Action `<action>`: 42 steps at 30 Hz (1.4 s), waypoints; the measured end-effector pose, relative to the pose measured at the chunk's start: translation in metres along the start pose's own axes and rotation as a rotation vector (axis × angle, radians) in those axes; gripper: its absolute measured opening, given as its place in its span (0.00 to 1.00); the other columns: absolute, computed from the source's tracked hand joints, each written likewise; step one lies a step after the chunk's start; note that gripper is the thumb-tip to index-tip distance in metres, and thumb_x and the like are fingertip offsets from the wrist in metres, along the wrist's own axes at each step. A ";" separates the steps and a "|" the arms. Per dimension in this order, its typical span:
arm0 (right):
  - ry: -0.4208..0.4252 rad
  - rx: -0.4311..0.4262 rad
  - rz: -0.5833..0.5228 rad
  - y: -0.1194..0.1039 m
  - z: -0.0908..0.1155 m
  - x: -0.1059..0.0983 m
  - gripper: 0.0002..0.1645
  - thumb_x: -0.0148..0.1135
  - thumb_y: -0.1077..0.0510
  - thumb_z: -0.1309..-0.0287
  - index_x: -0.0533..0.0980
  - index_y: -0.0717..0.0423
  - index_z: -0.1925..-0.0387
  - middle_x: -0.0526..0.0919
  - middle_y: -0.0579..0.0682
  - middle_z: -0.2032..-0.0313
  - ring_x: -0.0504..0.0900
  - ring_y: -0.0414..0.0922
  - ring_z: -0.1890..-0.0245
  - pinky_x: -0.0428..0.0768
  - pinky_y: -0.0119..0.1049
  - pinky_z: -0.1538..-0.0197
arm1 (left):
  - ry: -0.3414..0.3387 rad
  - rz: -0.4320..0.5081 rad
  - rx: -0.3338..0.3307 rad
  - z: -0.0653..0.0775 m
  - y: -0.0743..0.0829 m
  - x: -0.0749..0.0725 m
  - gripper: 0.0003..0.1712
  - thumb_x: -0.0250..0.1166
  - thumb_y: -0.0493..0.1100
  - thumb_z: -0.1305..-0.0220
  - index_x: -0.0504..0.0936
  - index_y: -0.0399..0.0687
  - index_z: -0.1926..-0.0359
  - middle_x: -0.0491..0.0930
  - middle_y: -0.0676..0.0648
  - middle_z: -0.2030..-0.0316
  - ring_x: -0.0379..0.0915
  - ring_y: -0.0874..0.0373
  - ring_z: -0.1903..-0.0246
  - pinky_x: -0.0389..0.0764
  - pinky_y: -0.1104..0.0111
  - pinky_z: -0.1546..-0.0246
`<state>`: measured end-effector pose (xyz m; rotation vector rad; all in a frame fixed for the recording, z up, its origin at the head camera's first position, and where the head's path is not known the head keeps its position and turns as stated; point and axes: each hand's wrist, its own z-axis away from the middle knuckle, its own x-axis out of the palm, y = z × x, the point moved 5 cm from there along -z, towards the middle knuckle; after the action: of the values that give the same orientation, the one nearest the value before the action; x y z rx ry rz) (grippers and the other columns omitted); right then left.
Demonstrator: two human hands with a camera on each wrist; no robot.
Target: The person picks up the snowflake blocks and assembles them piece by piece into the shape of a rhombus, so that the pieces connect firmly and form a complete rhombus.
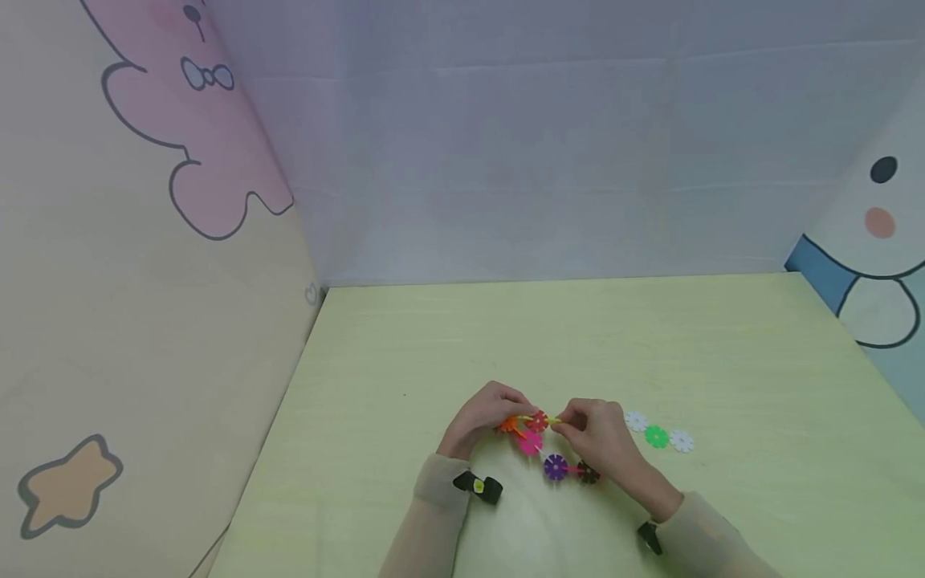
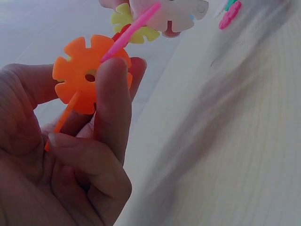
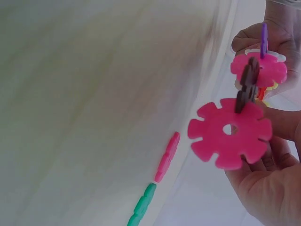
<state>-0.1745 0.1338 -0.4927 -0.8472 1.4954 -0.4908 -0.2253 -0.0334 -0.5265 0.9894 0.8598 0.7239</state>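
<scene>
My left hand [image 1: 486,413] grips an orange notched plastic disc [image 2: 77,61], thumb and fingers around it in the left wrist view. Linked edge to edge with it is a chain of such discs: a red disc [image 1: 538,421], a pink disc [image 1: 531,443], a purple disc [image 1: 556,468] and a dark brown disc [image 1: 588,474]. At the red disc's right side, my right hand [image 1: 603,433] pinches a yellow disc [image 1: 554,421], seen edge-on. In the right wrist view a deep pink disc [image 3: 214,136] joined to the brown one hides those fingertips.
To the right of my right hand, a green disc [image 1: 656,437] lies on the pale table [image 1: 433,337] between a white disc [image 1: 636,421] and another white disc [image 1: 682,441]. A cartoon-printed wall [image 1: 181,361] borders the table's left side; a plain pale backdrop [image 1: 542,160] stands behind.
</scene>
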 end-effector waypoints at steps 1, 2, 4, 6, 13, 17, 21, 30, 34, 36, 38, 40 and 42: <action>0.001 -0.002 -0.004 0.000 0.000 0.000 0.11 0.74 0.66 0.54 0.79 0.51 0.81 0.79 0.42 0.82 0.71 0.38 0.84 0.73 0.31 0.78 | 0.000 0.004 -0.002 0.000 0.000 0.000 0.08 0.67 0.43 0.40 0.87 0.44 0.72 0.73 0.53 0.83 0.57 0.62 0.85 0.58 0.71 0.83; 0.001 -0.003 -0.006 0.000 0.000 0.000 0.11 0.74 0.65 0.54 0.79 0.51 0.81 0.79 0.43 0.82 0.71 0.38 0.84 0.73 0.31 0.78 | -0.002 0.008 -0.004 0.000 -0.001 0.000 0.08 0.67 0.43 0.40 0.88 0.44 0.72 0.73 0.53 0.83 0.57 0.62 0.85 0.58 0.71 0.83; 0.003 -0.001 -0.005 0.000 0.001 -0.001 0.11 0.74 0.65 0.54 0.79 0.51 0.81 0.79 0.42 0.82 0.71 0.38 0.84 0.73 0.31 0.78 | -0.008 0.019 -0.009 0.000 -0.001 0.001 0.08 0.67 0.42 0.40 0.88 0.43 0.72 0.75 0.53 0.82 0.58 0.62 0.85 0.58 0.72 0.83; 0.004 0.002 -0.005 0.001 0.001 -0.001 0.11 0.74 0.65 0.54 0.79 0.50 0.81 0.79 0.41 0.82 0.71 0.38 0.84 0.73 0.31 0.78 | -0.013 0.027 -0.005 -0.001 -0.003 0.001 0.08 0.67 0.42 0.40 0.88 0.43 0.72 0.77 0.53 0.81 0.59 0.63 0.85 0.58 0.72 0.84; 0.000 0.004 -0.003 0.001 0.003 0.000 0.12 0.74 0.65 0.54 0.78 0.50 0.81 0.78 0.41 0.83 0.70 0.39 0.84 0.72 0.31 0.79 | -0.029 0.029 0.005 -0.001 -0.004 0.003 0.08 0.67 0.42 0.40 0.88 0.43 0.71 0.78 0.52 0.81 0.58 0.64 0.86 0.58 0.73 0.85; 0.004 -0.012 0.003 0.001 0.003 0.000 0.12 0.74 0.66 0.54 0.78 0.51 0.81 0.79 0.43 0.82 0.70 0.38 0.84 0.72 0.31 0.79 | -0.020 0.029 -0.013 0.001 -0.004 0.004 0.08 0.67 0.42 0.40 0.88 0.43 0.72 0.77 0.52 0.82 0.57 0.63 0.87 0.57 0.72 0.85; 0.010 -0.041 0.001 -0.001 0.003 0.000 0.11 0.74 0.66 0.54 0.79 0.53 0.81 0.80 0.44 0.81 0.72 0.37 0.84 0.74 0.31 0.78 | -0.008 0.035 -0.033 0.002 -0.003 0.003 0.08 0.68 0.42 0.41 0.88 0.44 0.72 0.75 0.52 0.82 0.57 0.62 0.86 0.56 0.72 0.85; 0.006 -0.080 -0.016 -0.002 -0.001 -0.002 0.10 0.74 0.65 0.53 0.80 0.50 0.79 0.80 0.38 0.80 0.75 0.34 0.82 0.76 0.30 0.75 | -0.015 -0.001 -0.022 0.003 0.001 0.000 0.08 0.67 0.43 0.40 0.88 0.44 0.72 0.73 0.52 0.82 0.58 0.61 0.84 0.58 0.71 0.82; -0.012 -0.072 -0.025 0.001 -0.003 -0.003 0.10 0.74 0.64 0.53 0.80 0.49 0.78 0.80 0.38 0.79 0.75 0.35 0.81 0.76 0.31 0.75 | -0.046 0.021 -0.004 0.004 0.002 0.001 0.10 0.67 0.43 0.39 0.87 0.43 0.73 0.74 0.51 0.82 0.58 0.61 0.85 0.58 0.72 0.83; -0.026 -0.066 -0.030 0.003 -0.004 -0.002 0.09 0.74 0.64 0.53 0.81 0.49 0.77 0.81 0.38 0.78 0.74 0.36 0.81 0.75 0.31 0.76 | -0.056 0.024 -0.003 0.004 0.002 0.000 0.10 0.67 0.44 0.39 0.87 0.43 0.72 0.75 0.51 0.81 0.59 0.62 0.85 0.59 0.72 0.83; -0.042 -0.058 -0.029 0.004 -0.004 -0.001 0.09 0.73 0.64 0.52 0.81 0.49 0.76 0.81 0.38 0.77 0.74 0.36 0.81 0.76 0.31 0.75 | -0.067 0.022 -0.001 0.004 0.001 0.000 0.10 0.67 0.44 0.39 0.87 0.44 0.72 0.77 0.51 0.79 0.61 0.62 0.83 0.60 0.72 0.81; -0.049 -0.055 -0.025 0.005 -0.005 0.000 0.08 0.73 0.64 0.52 0.81 0.48 0.75 0.81 0.38 0.77 0.75 0.36 0.80 0.76 0.31 0.75 | -0.077 0.022 0.002 0.004 0.000 -0.001 0.10 0.67 0.45 0.39 0.87 0.44 0.71 0.79 0.51 0.77 0.63 0.61 0.81 0.61 0.72 0.80; -0.052 -0.054 -0.023 0.005 -0.006 0.001 0.08 0.73 0.63 0.52 0.82 0.49 0.74 0.81 0.38 0.76 0.75 0.36 0.80 0.76 0.31 0.74 | -0.087 0.022 0.007 0.005 0.000 -0.002 0.09 0.67 0.45 0.39 0.88 0.44 0.70 0.79 0.51 0.77 0.62 0.61 0.82 0.61 0.72 0.81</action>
<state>-0.1815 0.1354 -0.4963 -0.9139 1.4574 -0.4442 -0.2223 -0.0365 -0.5244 1.0306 0.7769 0.6925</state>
